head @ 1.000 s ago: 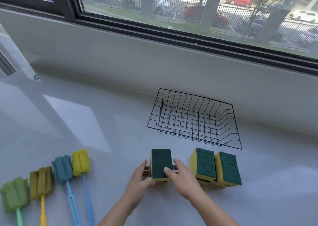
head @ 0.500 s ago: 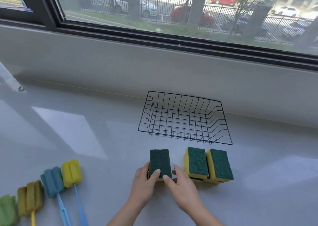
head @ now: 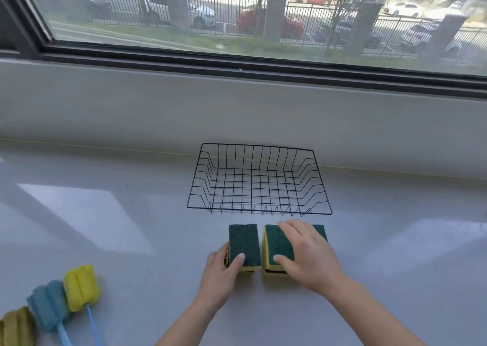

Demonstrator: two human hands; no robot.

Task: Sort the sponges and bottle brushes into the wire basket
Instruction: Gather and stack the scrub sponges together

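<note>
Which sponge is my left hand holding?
The lone left sponge, gripped by the left hand; the other two sit together under the right hand.

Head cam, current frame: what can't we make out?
1. Head view: the right hand covers the right sponges; their count, and whether it grips or just rests, is unclear.
2. The left hand, gripping the left sponge, hides what lies beneath it.
3. The bottle brushes: handles cut by the bottom edge, the olive brush also by the left edge.
</note>
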